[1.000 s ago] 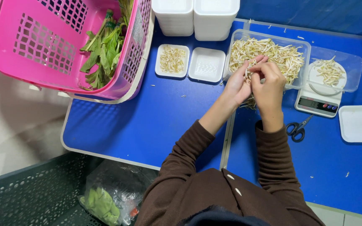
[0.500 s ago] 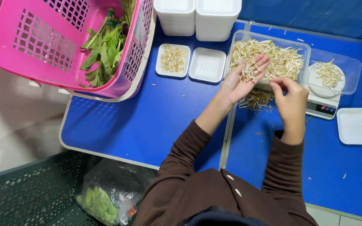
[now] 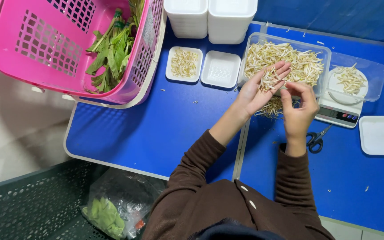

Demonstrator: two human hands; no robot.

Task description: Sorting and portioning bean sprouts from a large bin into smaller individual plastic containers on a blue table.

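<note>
My left hand lies palm up at the front rim of a clear plastic tub full of pale bean sprouts, cupping a small clump of them. My right hand is just to its right, fingers curled and pinching at a few sprouts. A loose heap of sprouts lies on the blue table under both hands. To the right, a white kitchen scale carries a tray with sprouts.
A white foam tray with sprouts and an empty one sit left of the tub, stacked trays behind. Another tray and scissors lie right. A pink basket holds greens; a dark crate and bag are below.
My hands, first together over the tub picking at sprouts, have come apart. The left one has turned palm up with sprouts in it; the right one has dropped lower and to the right.
</note>
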